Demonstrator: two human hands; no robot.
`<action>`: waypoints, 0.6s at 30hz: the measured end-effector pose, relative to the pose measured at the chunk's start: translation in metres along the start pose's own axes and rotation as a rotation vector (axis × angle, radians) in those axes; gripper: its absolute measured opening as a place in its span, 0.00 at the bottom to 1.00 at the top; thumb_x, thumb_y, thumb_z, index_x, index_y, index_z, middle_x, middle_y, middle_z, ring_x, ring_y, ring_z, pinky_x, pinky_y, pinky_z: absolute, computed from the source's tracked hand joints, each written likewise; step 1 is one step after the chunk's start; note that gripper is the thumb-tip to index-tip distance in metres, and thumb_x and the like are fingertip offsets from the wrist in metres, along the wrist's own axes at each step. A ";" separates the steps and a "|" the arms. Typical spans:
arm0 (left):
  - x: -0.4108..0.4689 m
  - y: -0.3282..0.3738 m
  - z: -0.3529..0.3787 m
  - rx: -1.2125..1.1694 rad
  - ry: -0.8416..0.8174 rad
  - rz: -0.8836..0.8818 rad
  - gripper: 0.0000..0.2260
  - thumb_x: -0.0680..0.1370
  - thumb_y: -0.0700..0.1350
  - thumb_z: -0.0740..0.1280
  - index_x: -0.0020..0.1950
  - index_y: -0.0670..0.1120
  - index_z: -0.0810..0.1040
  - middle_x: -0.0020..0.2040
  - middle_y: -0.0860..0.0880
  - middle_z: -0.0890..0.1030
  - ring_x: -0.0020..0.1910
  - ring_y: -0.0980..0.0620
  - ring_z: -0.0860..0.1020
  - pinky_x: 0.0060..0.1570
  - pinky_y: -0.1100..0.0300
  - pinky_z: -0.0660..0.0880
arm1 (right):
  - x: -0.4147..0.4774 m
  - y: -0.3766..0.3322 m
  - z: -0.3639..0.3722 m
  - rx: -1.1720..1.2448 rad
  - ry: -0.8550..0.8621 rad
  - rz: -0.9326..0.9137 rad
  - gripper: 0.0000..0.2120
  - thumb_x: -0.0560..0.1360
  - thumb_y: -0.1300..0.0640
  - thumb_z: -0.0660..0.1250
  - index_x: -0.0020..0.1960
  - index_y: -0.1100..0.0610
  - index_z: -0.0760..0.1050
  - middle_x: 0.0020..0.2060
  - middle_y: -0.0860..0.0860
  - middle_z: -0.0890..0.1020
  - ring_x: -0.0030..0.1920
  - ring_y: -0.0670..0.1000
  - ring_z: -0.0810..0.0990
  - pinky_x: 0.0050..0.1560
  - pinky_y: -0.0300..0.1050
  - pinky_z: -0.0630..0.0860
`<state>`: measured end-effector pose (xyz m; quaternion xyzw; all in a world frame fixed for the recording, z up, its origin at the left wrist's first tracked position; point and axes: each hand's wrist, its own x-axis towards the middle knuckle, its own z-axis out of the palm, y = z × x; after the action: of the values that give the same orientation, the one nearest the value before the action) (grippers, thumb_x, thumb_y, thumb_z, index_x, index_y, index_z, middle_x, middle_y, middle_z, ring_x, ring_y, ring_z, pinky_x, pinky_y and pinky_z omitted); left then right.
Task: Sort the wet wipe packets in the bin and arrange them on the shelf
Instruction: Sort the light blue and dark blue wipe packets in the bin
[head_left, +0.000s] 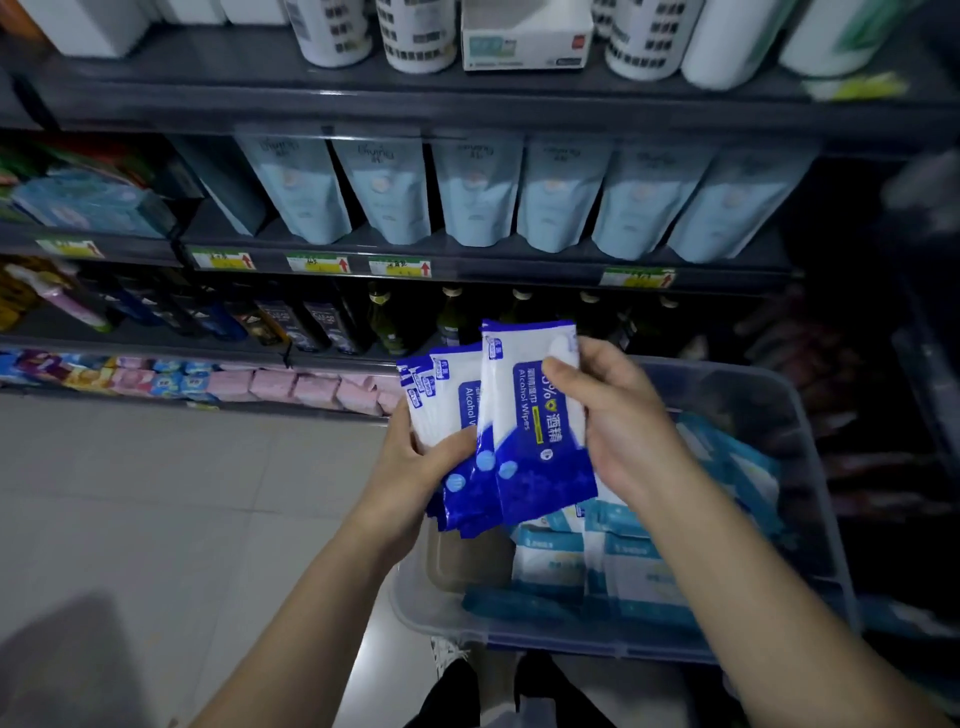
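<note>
Over on the left, pale floor tiles (156, 493) and a low shelf (156, 345) with pink packs (291, 387) lined along its edge. Moving in, the left hand (410, 462) comes up from below, its grip clenched around a fanned stack of blue-and-white wipe packets (447, 405), thumb pressed across their fronts, the dark blue bottoms poking out beneath the palm. Right beside it, overlapping that fan, sits one more wipe packet (530, 421), upright, "Alcohol Wipes" readable on its label, and the right hand (618, 415) has it grasped along the right edge, thumb on the front, fingers curled behind. Both hands hover just above the clear plastic bin (800, 415) at lower right, which rests on the floor in front of the shelves. Down inside it, light blue and white packets (639, 566) lie flat in a loose pile, with a brownish patch of bare bin bottom at the left end. Above it all, a row of pale blue pouches (478, 192) stands along a higher shelf, yellow-green price tags (317, 263) on its lip, dark bottles (384, 322) one level below.
</note>
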<state>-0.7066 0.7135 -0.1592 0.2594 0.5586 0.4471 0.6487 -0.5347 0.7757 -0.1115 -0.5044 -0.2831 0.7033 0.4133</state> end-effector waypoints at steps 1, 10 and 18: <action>-0.001 -0.003 0.001 -0.019 -0.025 -0.021 0.37 0.63 0.55 0.76 0.68 0.51 0.66 0.58 0.47 0.81 0.53 0.46 0.82 0.40 0.55 0.79 | -0.001 0.003 0.002 -0.006 0.039 0.000 0.15 0.72 0.61 0.69 0.58 0.54 0.73 0.48 0.52 0.82 0.41 0.50 0.84 0.38 0.48 0.80; -0.005 -0.018 0.014 -0.075 -0.117 -0.060 0.48 0.53 0.65 0.78 0.69 0.51 0.65 0.60 0.46 0.80 0.55 0.46 0.81 0.43 0.55 0.80 | -0.012 0.019 -0.004 -0.204 0.042 0.123 0.16 0.72 0.49 0.70 0.59 0.49 0.74 0.48 0.51 0.84 0.47 0.53 0.84 0.51 0.56 0.80; -0.012 -0.034 0.021 0.057 -0.264 -0.127 0.46 0.52 0.65 0.79 0.66 0.56 0.66 0.61 0.50 0.80 0.58 0.48 0.80 0.52 0.50 0.79 | -0.017 0.040 -0.038 -0.122 -0.173 0.459 0.26 0.68 0.45 0.69 0.64 0.49 0.72 0.54 0.55 0.82 0.54 0.57 0.82 0.53 0.57 0.78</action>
<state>-0.6769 0.6906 -0.1765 0.2984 0.4960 0.3512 0.7360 -0.5078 0.7399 -0.1487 -0.5177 -0.2374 0.8007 0.1857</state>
